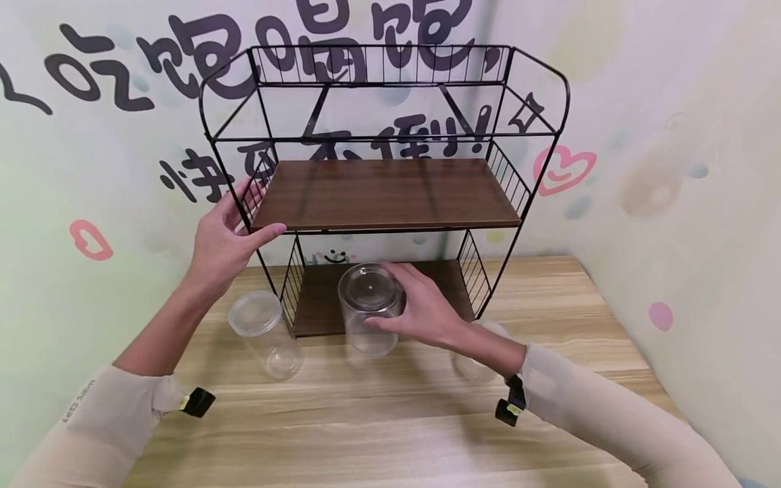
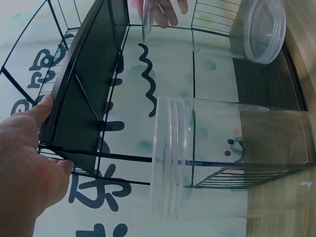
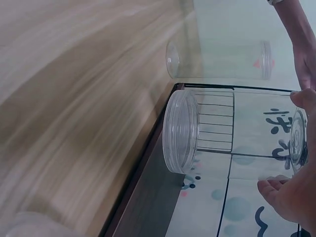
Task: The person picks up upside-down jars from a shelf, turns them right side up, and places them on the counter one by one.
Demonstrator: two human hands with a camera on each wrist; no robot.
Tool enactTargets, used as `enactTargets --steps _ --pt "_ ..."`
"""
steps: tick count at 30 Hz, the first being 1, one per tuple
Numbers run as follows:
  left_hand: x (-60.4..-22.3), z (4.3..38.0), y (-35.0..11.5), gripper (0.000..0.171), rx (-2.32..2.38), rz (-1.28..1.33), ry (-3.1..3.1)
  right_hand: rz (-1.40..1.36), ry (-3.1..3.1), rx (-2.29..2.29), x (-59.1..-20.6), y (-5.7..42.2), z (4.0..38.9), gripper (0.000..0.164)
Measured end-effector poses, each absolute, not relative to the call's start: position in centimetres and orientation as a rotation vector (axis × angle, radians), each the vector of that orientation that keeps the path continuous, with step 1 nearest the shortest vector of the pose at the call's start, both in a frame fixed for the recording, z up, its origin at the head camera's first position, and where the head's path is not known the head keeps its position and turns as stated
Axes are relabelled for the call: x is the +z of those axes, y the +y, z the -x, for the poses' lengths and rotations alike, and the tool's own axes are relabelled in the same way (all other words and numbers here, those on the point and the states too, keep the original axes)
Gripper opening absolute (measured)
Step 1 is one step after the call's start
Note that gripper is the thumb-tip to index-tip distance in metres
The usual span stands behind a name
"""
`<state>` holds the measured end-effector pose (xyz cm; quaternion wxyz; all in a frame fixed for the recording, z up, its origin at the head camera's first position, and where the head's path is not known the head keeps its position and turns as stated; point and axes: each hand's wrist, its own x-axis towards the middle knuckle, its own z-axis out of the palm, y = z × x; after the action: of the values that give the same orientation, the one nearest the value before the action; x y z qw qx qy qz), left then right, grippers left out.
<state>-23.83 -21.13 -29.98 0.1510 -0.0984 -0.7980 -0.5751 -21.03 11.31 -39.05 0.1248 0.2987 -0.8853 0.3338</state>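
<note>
My right hand point(image 1: 421, 308) grips a clear plastic jar point(image 1: 368, 339) around its upper end, thumb on the near side. The jar is upside down, its ridged lid point(image 3: 178, 131) facing down, close over the front edge of the lower brown board point(image 1: 320, 298). At the left, my left hand point(image 1: 226, 234) grips the black wire shelf rack point(image 1: 390, 139) where the middle board point(image 1: 390, 193) meets the side frame. In the left wrist view, the thumb point(image 2: 43, 109) lies on the board's edge, with other fingers around the wire side.
A second clear lidded jar point(image 1: 259, 325) stands upright on the wooden table point(image 1: 366, 427) by the rack's left front. Another clear jar point(image 1: 478, 362) stands at the right, partly behind my right forearm. Behind the rack is a wall point(image 1: 671, 169) with large black lettering.
</note>
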Motion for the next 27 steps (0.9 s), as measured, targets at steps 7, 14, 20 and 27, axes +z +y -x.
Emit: enactTargets --steps 7,14,20,27 --pt "-30.0 23.1 -21.3 0.094 -1.7 0.284 -2.219 -0.871 -2.597 0.99 -39.1 13.0 19.5 0.099" --pt "-29.9 21.2 -20.7 0.099 -1.622 0.328 -1.971 -0.863 -2.544 1.043 -39.4 14.2 18.6 0.099" --pt "-30.2 19.3 -19.4 0.095 -1.587 0.423 -1.668 -0.849 -2.457 1.247 -39.7 15.1 18.1 0.097" --pt "-32.3 17.3 -16.7 0.095 -1.49 0.732 -1.487 -0.797 -2.314 1.602 -39.6 15.7 17.5 0.093"
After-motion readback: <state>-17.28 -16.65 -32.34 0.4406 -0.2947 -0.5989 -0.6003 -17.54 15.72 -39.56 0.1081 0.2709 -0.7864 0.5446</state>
